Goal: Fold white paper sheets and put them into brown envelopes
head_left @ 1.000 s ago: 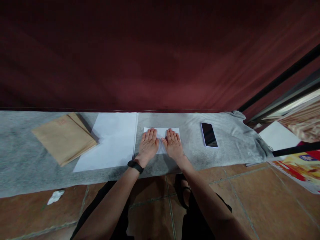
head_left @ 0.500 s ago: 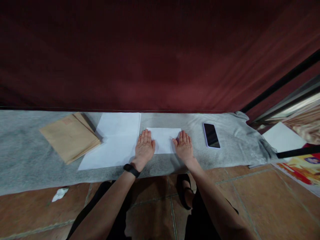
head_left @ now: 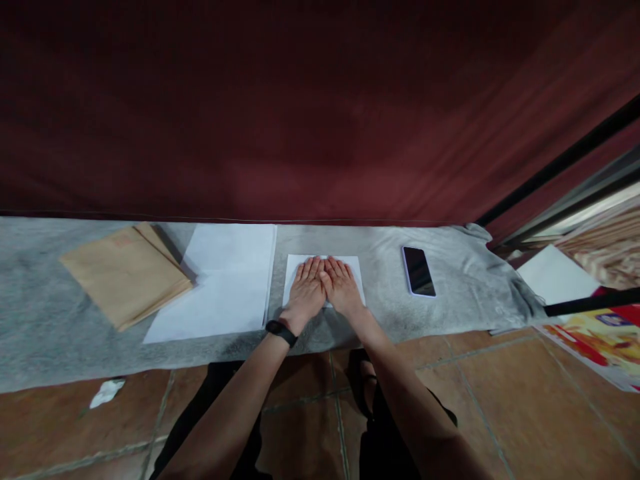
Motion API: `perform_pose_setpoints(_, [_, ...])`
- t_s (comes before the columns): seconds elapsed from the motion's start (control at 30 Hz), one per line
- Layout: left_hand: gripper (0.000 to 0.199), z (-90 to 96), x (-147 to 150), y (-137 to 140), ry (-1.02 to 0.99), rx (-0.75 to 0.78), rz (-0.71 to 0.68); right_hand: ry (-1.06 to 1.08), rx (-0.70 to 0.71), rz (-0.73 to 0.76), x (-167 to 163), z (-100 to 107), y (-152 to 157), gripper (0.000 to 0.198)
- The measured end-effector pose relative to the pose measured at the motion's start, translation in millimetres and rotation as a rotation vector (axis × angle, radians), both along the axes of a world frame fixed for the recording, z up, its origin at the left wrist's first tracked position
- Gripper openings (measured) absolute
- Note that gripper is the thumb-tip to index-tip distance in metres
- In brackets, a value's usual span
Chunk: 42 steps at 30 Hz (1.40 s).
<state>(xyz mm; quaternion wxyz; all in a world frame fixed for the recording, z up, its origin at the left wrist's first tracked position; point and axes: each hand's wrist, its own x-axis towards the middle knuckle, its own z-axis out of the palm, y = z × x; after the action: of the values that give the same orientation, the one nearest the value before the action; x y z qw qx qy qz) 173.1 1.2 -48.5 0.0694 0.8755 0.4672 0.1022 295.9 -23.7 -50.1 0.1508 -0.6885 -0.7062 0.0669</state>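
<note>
A small white sheet of paper (head_left: 292,270), apparently folded, lies on the grey cloth. My left hand (head_left: 308,288) rests flat on its middle, fingers stretched out and pointing away from me; a black band (head_left: 281,331) is round that wrist. Beside it my right hand (head_left: 343,287) also presses flat on the paper, its thumb touching or overlapping the left hand. Both hands cover most of the sheet, and only its edges show. Larger white sheets (head_left: 225,287) lie just to the left of the small one.
Several brown paper envelopes (head_left: 125,273) partly cover the large sheets on the left. A phone (head_left: 419,272) lies to the right on the grey cloth (head_left: 460,287). A dark red curtain (head_left: 300,133) hangs behind. Crumpled white paper (head_left: 107,393) is on the tiled floor.
Both hands have slid inward from the sides of the small paper to its middle and now meet there. The view has shifted slightly.
</note>
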Motion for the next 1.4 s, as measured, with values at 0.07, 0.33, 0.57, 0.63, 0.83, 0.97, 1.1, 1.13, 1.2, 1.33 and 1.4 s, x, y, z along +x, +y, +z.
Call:
perform_pose_setpoints(0.07, [0.057,-2.5,0.0,3.7,0.009,0.006,0.013,-0.020,0.008,-0.013,0.2,-1.1,3.1,0.054])
perform_pose_setpoints(0.33, [0.059,-7.8,-5.1,6.8,0.007,0.049,0.110,-0.102,0.086,-0.085,8.3,-10.7,-2.3,0.059])
perform_pose_setpoints(0.57, [0.061,-6.7,-18.9,2.5,0.039,0.080,0.163,-0.174,0.118,-0.152,34.0,-19.7,-19.1,0.064])
perform_pose_setpoints(0.63, [0.061,-6.3,-23.1,0.2,0.043,0.083,0.170,-0.188,0.122,-0.175,41.9,-21.3,-24.2,0.065])
perform_pose_setpoints(0.83, [0.061,-4.7,-35.5,-8.7,0.066,0.105,0.205,-0.209,0.149,-0.232,63.0,-23.2,-39.1,0.064])
perform_pose_setpoints(0.97, [0.061,-3.4,-42.0,-13.0,0.053,0.100,0.232,-0.226,0.123,-0.263,76.4,-17.7,-50.7,0.061])
perform_pose_setpoints(1.1, [0.061,2.7,-45.1,-17.6,0.039,0.105,0.194,-0.149,0.100,-0.274,83.8,-5.2,-59.2,0.055])
perform_pose_setpoints(1.13, [0.061,4.7,-45.0,-19.9,0.040,0.110,0.167,-0.107,0.087,-0.279,83.5,-1.9,-60.1,0.052])
perform_pose_setpoints(1.2, [0.059,8.2,-43.1,-26.9,0.044,0.122,0.090,-0.014,0.045,-0.294,80.3,3.9,-60.6,0.046])
perform_pose_setpoints(1.33, [0.056,9.1,-35.4,-45.6,0.036,0.126,-0.112,0.087,-0.058,-0.324,69.2,12.0,-59.5,0.035])
perform_pose_setpoints(1.4, [0.057,7.0,-32.1,-52.9,0.028,0.112,-0.148,0.109,-0.092,-0.336,65.2,14.8,-58.7,0.030])
